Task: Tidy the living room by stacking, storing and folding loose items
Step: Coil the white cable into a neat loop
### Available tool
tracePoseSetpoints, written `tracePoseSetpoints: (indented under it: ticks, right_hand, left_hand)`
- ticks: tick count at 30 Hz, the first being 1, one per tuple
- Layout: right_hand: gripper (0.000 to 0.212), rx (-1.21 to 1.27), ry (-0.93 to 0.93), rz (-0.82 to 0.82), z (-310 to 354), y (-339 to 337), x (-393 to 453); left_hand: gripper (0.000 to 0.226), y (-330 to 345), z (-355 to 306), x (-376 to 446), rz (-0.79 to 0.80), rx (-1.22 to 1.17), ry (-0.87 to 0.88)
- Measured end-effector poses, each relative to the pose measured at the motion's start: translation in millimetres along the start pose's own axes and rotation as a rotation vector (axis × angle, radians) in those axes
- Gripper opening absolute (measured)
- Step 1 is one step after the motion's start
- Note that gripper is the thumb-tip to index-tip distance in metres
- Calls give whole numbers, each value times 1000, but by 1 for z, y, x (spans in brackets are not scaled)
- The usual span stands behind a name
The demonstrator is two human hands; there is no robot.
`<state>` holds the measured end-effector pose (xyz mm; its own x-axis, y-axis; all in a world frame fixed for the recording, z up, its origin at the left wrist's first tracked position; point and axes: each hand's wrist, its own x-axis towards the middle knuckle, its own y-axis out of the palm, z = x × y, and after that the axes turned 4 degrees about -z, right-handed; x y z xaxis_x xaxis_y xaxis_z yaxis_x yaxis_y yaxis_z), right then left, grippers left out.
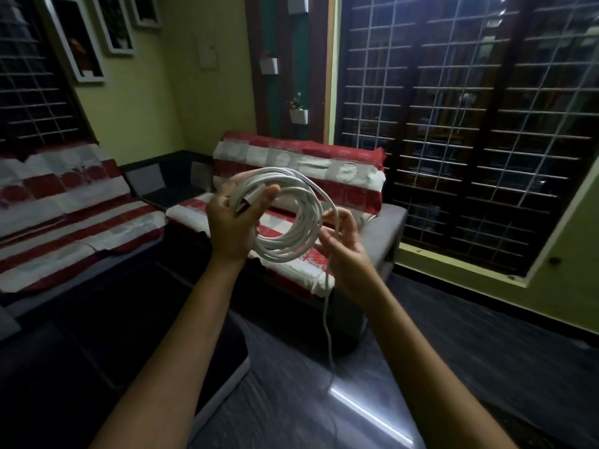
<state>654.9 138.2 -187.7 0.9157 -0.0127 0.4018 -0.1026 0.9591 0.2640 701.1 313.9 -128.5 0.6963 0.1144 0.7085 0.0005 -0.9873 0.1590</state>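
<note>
A white cable is wound into a coil of several loops, held up in the air in front of me. My left hand grips the left side of the coil, thumb over the loops. My right hand has its fingers curled round the loose strand at the coil's right side. The free end of the cable hangs from my right hand down toward the dark floor.
A small sofa with a red and white cover stands behind the coil. A longer covered sofa runs along the left wall. A dark low table sits below my left arm. Barred windows fill the right wall.
</note>
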Motion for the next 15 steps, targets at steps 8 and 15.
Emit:
tracePoseSetpoints:
  ticks: [8,15]
  right_hand:
    - [122,-44,16,-273,-8,37,-2]
    - [89,61,171,-177,-2,41,-8]
  left_hand:
    - [27,27,-2,-16,-274,-320,-158]
    - [18,33,-2,-27,-191,-355,-114]
